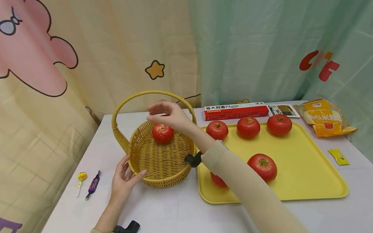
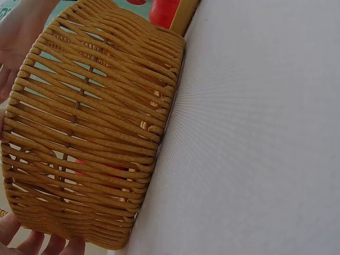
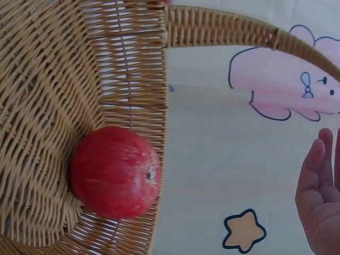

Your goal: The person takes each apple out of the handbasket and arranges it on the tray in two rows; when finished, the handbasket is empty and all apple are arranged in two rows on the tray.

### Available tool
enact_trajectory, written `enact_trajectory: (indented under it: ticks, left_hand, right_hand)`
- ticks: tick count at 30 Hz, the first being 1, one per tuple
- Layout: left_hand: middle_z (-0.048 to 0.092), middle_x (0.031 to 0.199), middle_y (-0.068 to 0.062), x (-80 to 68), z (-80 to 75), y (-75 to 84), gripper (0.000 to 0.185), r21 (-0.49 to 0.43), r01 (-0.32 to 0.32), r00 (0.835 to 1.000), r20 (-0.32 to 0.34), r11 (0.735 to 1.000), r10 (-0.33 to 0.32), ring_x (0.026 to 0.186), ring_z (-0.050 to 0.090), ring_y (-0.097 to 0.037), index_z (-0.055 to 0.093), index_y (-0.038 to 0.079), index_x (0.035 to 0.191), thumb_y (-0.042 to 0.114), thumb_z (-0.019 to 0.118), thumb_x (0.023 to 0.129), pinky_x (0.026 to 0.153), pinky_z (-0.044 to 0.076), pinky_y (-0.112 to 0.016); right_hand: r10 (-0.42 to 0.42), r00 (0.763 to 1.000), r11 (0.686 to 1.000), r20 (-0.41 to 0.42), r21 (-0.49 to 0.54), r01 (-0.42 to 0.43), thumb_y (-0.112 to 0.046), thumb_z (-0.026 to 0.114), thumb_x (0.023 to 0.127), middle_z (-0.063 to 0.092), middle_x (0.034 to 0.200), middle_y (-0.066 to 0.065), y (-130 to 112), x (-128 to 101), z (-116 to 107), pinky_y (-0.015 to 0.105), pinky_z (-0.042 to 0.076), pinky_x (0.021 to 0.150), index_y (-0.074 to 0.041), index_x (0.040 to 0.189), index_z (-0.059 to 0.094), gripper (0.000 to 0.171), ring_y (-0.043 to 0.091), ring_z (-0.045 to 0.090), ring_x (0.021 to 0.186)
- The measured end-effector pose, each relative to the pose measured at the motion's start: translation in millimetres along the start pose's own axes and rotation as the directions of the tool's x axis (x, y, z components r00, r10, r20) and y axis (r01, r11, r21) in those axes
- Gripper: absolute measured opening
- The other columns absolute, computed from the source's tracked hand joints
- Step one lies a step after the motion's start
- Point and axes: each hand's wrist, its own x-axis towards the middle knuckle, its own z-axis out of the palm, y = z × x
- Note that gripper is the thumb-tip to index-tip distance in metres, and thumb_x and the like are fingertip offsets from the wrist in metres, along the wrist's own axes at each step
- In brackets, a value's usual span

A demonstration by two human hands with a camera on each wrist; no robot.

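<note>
Right hand (image 1: pixel 167 115), fingers loosely spread and empty, hovered above the tomato (image 1: pixel 162 132) in the basket (image 1: pixel 158 160), which the left hand (image 1: pixel 123 177) steadied near the counter's left edge; snagging the handle (image 1: pixel 150 94) could tip it.

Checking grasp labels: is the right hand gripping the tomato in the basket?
No. In the head view the right hand hovers open above the tomato, which lies alone in the basket.
</note>
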Motion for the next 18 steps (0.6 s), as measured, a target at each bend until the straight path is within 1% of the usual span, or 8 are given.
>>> enact_trajectory:
  ticks: [5,7,13,16,18]
  left_hand:
    - [0.016,0.153,-0.009,0.3,0.7,-0.2,0.078,0.004,0.002,1.000,-0.004,1.000,-0.002,0.135,0.026,-0.037,0.025,0.009,0.146,0.004,0.071,0.083,0.091,0.043,-0.017]
    - [0.017,0.152,-0.010,0.3,0.8,-0.6,0.078,-0.005,0.000,1.000,-0.004,1.000,0.000,0.135,0.027,-0.037,0.026,0.008,0.146,0.003,0.071,0.082,0.091,0.043,-0.018]
    - [0.018,0.151,-0.012,-0.1,0.3,-1.4,0.077,-0.031,-0.017,1.000,-0.006,0.999,0.017,0.134,0.027,-0.039,0.026,0.006,0.145,-0.001,0.070,0.082,0.089,0.044,-0.015]
    - [0.018,0.151,-0.012,-0.5,0.1,-1.1,0.077,-0.029,-0.017,1.000,-0.006,0.999,0.017,0.135,0.027,-0.038,0.026,0.006,0.145,-0.001,0.070,0.082,0.089,0.044,-0.014]
    - [0.018,0.152,-0.011,-0.9,0.0,-0.6,0.078,-0.029,-0.013,1.000,-0.004,0.999,0.013,0.135,0.026,-0.038,0.026,0.007,0.145,0.000,0.070,0.082,0.089,0.044,-0.015]
  right_hand:
    - [0.030,0.997,1.000,-0.075,-0.002,-0.030,-0.024,0.071,0.084,0.063,0.113,0.001,20.2,9.4,6.3,0.026,0.049,0.090,-0.010,0.116,0.061,0.036,0.011,0.058,0.104]
    - [0.031,0.995,0.999,-0.100,-0.006,-0.031,-0.023,0.071,0.084,0.063,0.114,0.001,25.6,12.2,8.7,0.024,0.049,0.090,-0.008,0.117,0.060,0.038,0.011,0.058,0.105]
    - [0.017,0.980,1.000,-0.200,0.001,-0.017,-0.018,0.073,0.083,0.062,0.114,0.007,35.9,19.6,14.5,0.022,0.050,0.087,-0.002,0.117,0.059,0.040,0.017,0.058,0.106]
    - [0.009,0.972,1.000,-0.234,0.003,-0.008,-0.017,0.073,0.083,0.061,0.116,0.011,41.4,22.4,15.3,0.023,0.050,0.088,-0.002,0.117,0.059,0.040,0.021,0.057,0.108]
    - [0.006,0.969,1.000,-0.247,-0.004,-0.007,-0.018,0.073,0.083,0.060,0.118,0.012,45.0,23.3,15.8,0.023,0.049,0.088,-0.003,0.117,0.059,0.040,0.021,0.057,0.108]
